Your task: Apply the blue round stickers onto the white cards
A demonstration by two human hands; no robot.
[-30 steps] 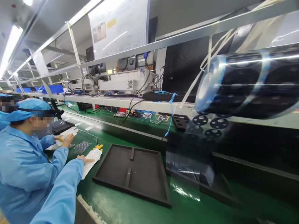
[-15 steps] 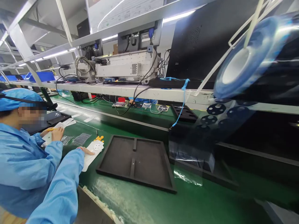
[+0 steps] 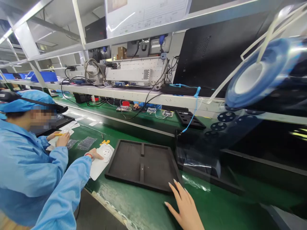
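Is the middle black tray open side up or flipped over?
Open side up: the black tray shows its raised rim around a sunken floor.

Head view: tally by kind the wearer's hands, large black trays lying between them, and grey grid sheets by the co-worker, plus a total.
Wearer's hands: 2 (left hand, right hand)
Black tray: 1
Grid sheets: 2
Total: 5

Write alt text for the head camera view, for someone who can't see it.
A person's left hand touches white sheets on a green workbench; the right hand is spread by the near right corner of a black tray. At left is a blue-capped co-worker; at upper right, a roll of film.
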